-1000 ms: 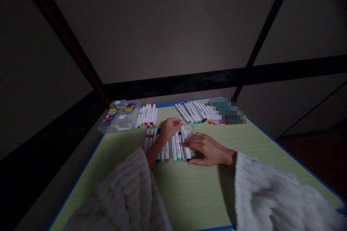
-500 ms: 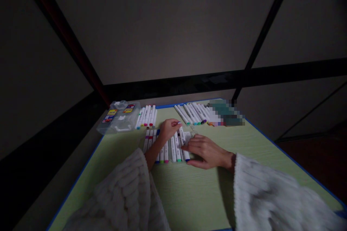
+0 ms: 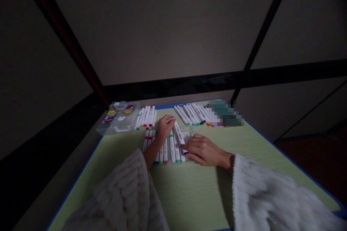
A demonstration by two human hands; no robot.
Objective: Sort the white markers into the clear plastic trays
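Note:
A white marker (image 3: 178,132) with dark blue ends is tilted above a row of other white markers. My left hand (image 3: 165,129) pinches its far end. At the near end, the index finger and thumb of my right hand (image 3: 206,150) close around the blue tip. Below lies a clear plastic tray (image 3: 187,136), partly covered by my hands. Several markers (image 3: 163,153) lie side by side under and left of the held one, with purple, red, blue, green and pink ends. My left wrist hides some of them.
A transparent plastic case (image 3: 123,122) with colourful labels stands at the back left. Beside it are several markers (image 3: 148,115); another group (image 3: 193,113) lies at the back right, next to a pixelated green item (image 3: 226,112). The pale green table (image 3: 189,195) has a blue edge.
The blue-ended marker has risen off the row and tilted, its far end shifting left and up with my left hand. My right hand has moved only slightly, staying at the near end.

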